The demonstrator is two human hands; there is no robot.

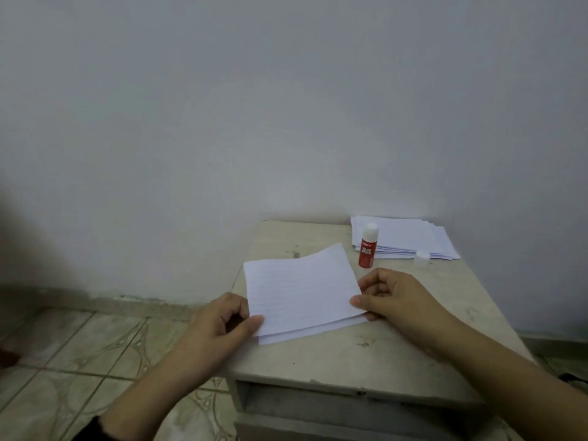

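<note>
A folded sheet of white lined paper point(302, 291) lies on a small pale table point(366, 351), its upper layer lifted slightly above the lower one. My left hand point(222, 323) pinches the sheet's near left corner between thumb and curled fingers. My right hand point(391, 294) pinches the right edge the same way. A red glue stick point(368, 246) with a white top stands upright just beyond the sheet, its cap off.
A stack of white paper point(407, 237) lies at the table's far right corner against the wall. A small clear cap point(422, 256) sits beside the stack. The table's left edge drops to a patterned tile floor point(79, 351). A grey wall stands behind.
</note>
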